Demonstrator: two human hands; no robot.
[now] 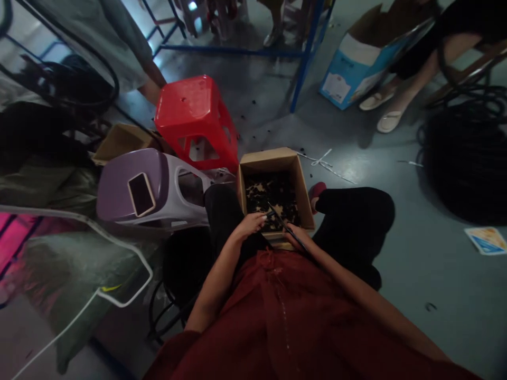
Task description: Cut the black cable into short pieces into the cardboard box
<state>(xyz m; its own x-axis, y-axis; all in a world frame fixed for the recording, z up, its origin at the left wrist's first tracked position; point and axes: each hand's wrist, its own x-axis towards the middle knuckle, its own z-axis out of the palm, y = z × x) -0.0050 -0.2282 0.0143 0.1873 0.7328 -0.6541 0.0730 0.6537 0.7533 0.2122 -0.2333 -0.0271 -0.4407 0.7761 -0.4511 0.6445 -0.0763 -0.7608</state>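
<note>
Over a cardboard box (pixel 269 168) of black scraps (pixel 273 198) between the knees, the right hand (pixel 296 237) pinches a slim black tool (pixel 289 229), its tip above the scraps; the left hand (pixel 249 224) rests spread just beside it.

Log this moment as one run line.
left hand: over box, beside tool | right hand: holding slim black tool | cardboard box: dark scraps inside

Right hand (pixel 297 236) on long black tool (pixel 287 227) above cardboard box (pixel 264 160)
</note>
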